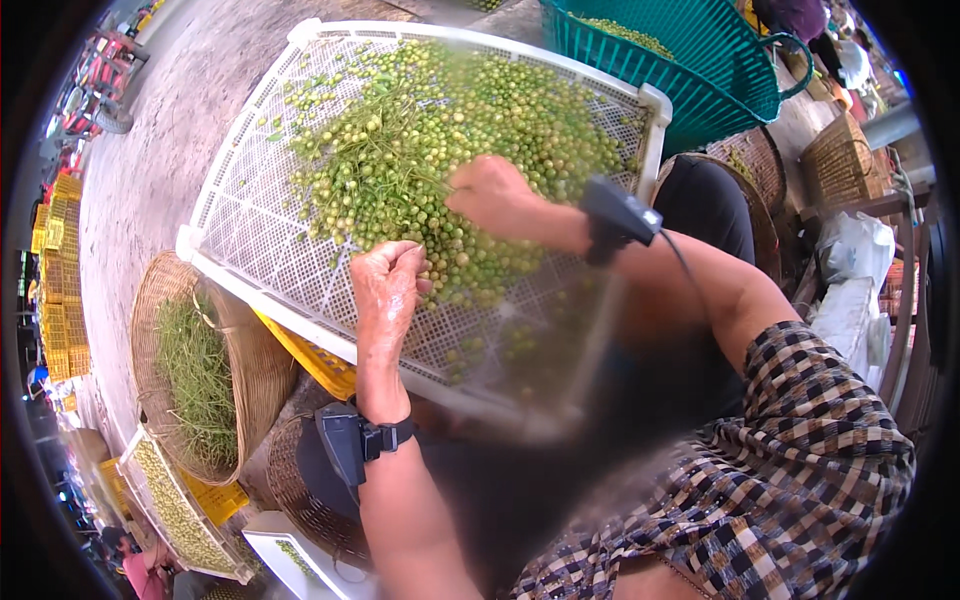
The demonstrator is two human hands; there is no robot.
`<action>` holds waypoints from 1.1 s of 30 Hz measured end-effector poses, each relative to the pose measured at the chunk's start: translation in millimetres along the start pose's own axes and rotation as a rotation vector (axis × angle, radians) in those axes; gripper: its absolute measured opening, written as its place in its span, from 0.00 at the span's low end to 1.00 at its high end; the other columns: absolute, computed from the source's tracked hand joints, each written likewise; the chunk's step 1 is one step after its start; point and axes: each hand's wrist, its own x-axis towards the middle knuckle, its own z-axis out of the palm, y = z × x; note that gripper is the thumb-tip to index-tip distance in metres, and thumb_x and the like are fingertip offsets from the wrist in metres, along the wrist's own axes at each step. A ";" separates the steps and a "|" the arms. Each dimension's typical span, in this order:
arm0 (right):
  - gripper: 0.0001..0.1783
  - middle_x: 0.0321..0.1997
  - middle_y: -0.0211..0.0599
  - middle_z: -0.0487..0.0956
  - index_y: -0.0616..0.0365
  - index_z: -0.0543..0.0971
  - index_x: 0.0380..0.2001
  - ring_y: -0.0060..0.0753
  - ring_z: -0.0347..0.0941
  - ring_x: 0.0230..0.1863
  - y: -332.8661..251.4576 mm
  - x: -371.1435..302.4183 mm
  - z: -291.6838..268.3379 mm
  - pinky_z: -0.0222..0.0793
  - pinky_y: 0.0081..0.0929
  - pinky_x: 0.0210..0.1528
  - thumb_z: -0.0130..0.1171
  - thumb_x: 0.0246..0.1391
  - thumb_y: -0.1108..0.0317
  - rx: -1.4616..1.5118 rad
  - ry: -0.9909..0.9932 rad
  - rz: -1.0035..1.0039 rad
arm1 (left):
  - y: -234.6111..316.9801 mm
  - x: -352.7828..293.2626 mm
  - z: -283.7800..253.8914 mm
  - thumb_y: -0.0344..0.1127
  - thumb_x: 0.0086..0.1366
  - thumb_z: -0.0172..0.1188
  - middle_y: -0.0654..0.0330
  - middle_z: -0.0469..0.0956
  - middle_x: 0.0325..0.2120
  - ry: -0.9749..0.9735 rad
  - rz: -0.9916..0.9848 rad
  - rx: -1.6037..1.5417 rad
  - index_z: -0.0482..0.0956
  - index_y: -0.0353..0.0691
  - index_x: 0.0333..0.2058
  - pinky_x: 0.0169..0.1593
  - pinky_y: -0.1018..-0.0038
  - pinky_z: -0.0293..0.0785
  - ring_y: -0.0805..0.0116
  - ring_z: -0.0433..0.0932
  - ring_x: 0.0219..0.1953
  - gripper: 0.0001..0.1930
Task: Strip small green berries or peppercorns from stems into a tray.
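Note:
A white mesh tray (pixel 262 222) lies before me, heaped with small round green berries (pixel 545 110) and loose thin green stems (pixel 385 125). Over the near left part of the heap, my left hand (pixel 388 285) is closed, thumb against curled fingers; whatever it may hold is hidden. My right hand (pixel 492 195) reaches in from the right above the middle of the heap. Its fingers are pinched together beside some stems, and I cannot make out what is in them. Both wrists carry black strapped devices. Blur covers the tray's near right corner.
Left of the tray, a woven basket (pixel 262 345) holds green stems (pixel 192 375). A teal plastic basket (pixel 690 90) with berries stands beyond the far right corner. Yellow crates (pixel 62 290) are stacked far left; another berry-filled tray (pixel 175 505) is at lower left, near another person (pixel 145 570).

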 end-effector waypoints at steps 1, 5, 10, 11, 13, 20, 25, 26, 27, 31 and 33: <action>0.15 0.16 0.41 0.71 0.64 0.73 0.15 0.37 0.70 0.20 -6.5 -6.0 -14.3 0.66 0.38 0.26 0.57 0.44 0.63 0.128 -0.086 0.047 | 2.2 -1.3 2.3 0.33 0.60 0.55 0.58 0.78 0.23 -0.012 -0.018 -0.047 0.78 0.29 0.35 0.20 0.82 0.67 0.74 0.76 0.19 0.11; 0.16 0.11 0.33 0.65 0.65 0.71 0.12 0.23 0.61 0.17 6.1 -38.3 -31.5 0.59 0.32 0.20 0.58 0.43 0.64 0.377 -0.147 0.029 | 1.8 -1.5 3.5 0.32 0.60 0.56 0.58 0.78 0.23 0.075 -0.007 -0.185 0.78 0.29 0.36 0.19 0.84 0.66 0.76 0.74 0.18 0.11; 0.13 0.12 0.38 0.67 0.65 0.72 0.14 0.29 0.61 0.15 -1.6 -74.3 -15.2 0.59 0.35 0.20 0.58 0.40 0.66 0.356 -0.223 -0.017 | -22.1 14.4 -0.1 0.35 0.60 0.58 0.60 0.76 0.23 0.403 0.171 -0.165 0.77 0.29 0.38 0.20 0.84 0.65 0.78 0.72 0.21 0.14; 0.13 0.12 0.44 0.66 0.66 0.70 0.12 0.38 0.64 0.16 -6.8 -78.8 -13.6 0.60 0.39 0.21 0.58 0.37 0.67 0.323 -0.284 -0.046 | -25.9 17.3 0.7 0.36 0.59 0.58 0.61 0.76 0.23 0.351 0.187 0.014 0.77 0.28 0.39 0.21 0.83 0.65 0.78 0.71 0.21 0.15; 0.10 0.16 0.51 0.71 0.65 0.71 0.12 0.56 0.70 0.22 -6.5 -86.2 -12.4 0.63 0.46 0.25 0.58 0.32 0.68 0.271 -0.387 -0.098 | -16.4 16.3 13.8 0.34 0.56 0.60 0.64 0.73 0.18 0.195 0.095 0.041 0.77 0.25 0.33 0.19 0.80 0.59 0.80 0.66 0.18 0.14; 0.07 0.23 0.50 0.76 0.61 0.76 0.17 0.56 0.73 0.28 -1.4 -68.0 -16.9 0.68 0.46 0.30 0.55 0.31 0.69 -0.041 -0.505 -0.073 | -30.0 20.0 21.2 0.30 0.55 0.59 0.63 0.74 0.18 0.091 0.057 -0.212 0.79 0.26 0.33 0.19 0.81 0.63 0.80 0.69 0.18 0.12; 0.09 0.20 0.43 0.76 0.64 0.78 0.25 0.39 0.73 0.22 -33.9 -51.3 -61.8 0.68 0.36 0.26 0.58 0.37 0.70 0.238 -0.117 -0.147 | -38.6 9.7 3.2 0.28 0.55 0.58 0.65 0.73 0.16 -0.083 0.078 -0.194 0.79 0.30 0.31 0.21 0.80 0.65 0.76 0.71 0.19 0.07; 0.09 0.18 0.41 0.75 0.64 0.79 0.27 0.32 0.71 0.19 -36.6 -55.9 -60.4 0.67 0.32 0.23 0.59 0.40 0.70 0.401 -0.006 -0.197 | -44.3 15.2 1.1 0.29 0.55 0.58 0.64 0.73 0.15 -0.123 0.160 0.090 0.79 0.31 0.30 0.21 0.79 0.65 0.76 0.71 0.18 0.07; 0.08 0.16 0.38 0.72 0.63 0.79 0.28 0.25 0.67 0.18 -49.5 -59.2 -68.5 0.63 0.27 0.21 0.59 0.41 0.71 0.353 0.030 -0.254 | -44.9 20.2 -4.0 0.31 0.55 0.58 0.63 0.73 0.15 -0.152 0.219 0.394 0.80 0.32 0.29 0.21 0.79 0.66 0.76 0.70 0.18 0.07; 0.05 0.22 0.21 0.73 0.62 0.79 0.30 0.10 0.63 0.23 -82.1 -80.6 -86.9 0.57 0.12 0.24 0.60 0.46 0.76 0.383 0.154 -0.239 | -59.2 13.0 -5.0 0.30 0.53 0.56 0.51 0.79 0.21 0.135 0.567 0.317 0.81 0.33 0.30 0.25 0.72 0.71 0.67 0.75 0.19 0.08; 0.07 0.25 0.21 0.74 0.61 0.79 0.33 0.10 0.66 0.27 -86.7 -84.3 -99.0 0.61 0.11 0.30 0.59 0.47 0.78 0.351 0.147 -0.150 | -48.2 10.3 -15.5 0.29 0.53 0.55 0.50 0.79 0.22 0.178 0.403 0.364 0.81 0.34 0.30 0.27 0.71 0.72 0.64 0.76 0.20 0.08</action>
